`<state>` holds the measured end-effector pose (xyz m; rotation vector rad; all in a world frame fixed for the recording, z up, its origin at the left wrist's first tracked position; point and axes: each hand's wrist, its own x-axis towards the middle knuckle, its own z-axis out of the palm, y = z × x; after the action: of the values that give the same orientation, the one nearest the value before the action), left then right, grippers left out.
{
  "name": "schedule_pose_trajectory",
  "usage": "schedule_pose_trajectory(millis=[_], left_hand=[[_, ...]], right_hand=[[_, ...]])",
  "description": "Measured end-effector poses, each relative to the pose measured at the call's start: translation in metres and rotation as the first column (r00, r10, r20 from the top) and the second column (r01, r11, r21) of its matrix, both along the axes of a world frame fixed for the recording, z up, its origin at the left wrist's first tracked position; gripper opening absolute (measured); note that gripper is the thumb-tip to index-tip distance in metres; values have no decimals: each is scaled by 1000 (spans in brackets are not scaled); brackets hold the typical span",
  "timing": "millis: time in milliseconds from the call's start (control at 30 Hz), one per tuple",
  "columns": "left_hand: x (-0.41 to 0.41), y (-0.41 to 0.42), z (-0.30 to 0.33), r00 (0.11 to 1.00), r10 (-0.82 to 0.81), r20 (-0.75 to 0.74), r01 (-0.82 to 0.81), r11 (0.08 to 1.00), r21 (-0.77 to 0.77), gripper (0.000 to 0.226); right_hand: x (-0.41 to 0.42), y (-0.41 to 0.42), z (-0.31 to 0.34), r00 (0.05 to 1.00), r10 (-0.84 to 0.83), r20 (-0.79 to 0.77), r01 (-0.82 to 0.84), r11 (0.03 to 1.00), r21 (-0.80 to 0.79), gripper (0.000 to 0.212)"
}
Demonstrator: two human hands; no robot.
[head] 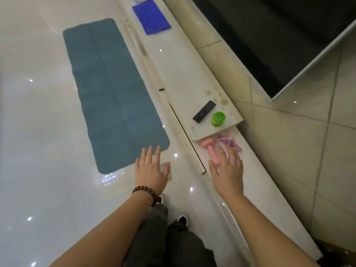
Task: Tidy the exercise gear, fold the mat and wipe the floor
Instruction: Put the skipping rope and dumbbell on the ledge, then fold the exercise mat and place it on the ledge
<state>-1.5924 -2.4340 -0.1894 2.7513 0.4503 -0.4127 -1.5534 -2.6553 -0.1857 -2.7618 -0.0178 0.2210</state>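
Note:
A teal mat (113, 93) lies flat and unfolded on the glossy white floor. A pink dumbbell (209, 149) and a pink skipping rope (231, 142) rest on the lower ledge of the white cabinet (185, 70), partly under its top slab. My right hand (228, 172) hovers over the dumbbell's near end, fingers spread, holding nothing. My left hand (151, 169), with a bead bracelet at the wrist, is open just beyond the mat's near corner. A blue cloth (151, 18) lies on the cabinet top far away.
A black remote (204, 111) and a green tub (218, 119) sit on the cabinet top near its end. A large dark screen (279, 35) hangs on the tiled wall at right. My legs and shoes (183, 218) stand between floor and cabinet.

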Motion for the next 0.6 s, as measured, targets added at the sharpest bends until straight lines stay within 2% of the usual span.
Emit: schedule_pose_trajectory(millis=[233, 600], left_hand=[[-61, 74, 22, 971, 237, -40, -234, 970, 57, 64], [-155, 240, 71, 831, 553, 58, -556, 827, 76, 64]], right_hand=[[-24, 78, 20, 987, 158, -25, -158, 987, 9, 52], [-65, 280, 45, 900, 433, -47, -429, 900, 75, 49]])
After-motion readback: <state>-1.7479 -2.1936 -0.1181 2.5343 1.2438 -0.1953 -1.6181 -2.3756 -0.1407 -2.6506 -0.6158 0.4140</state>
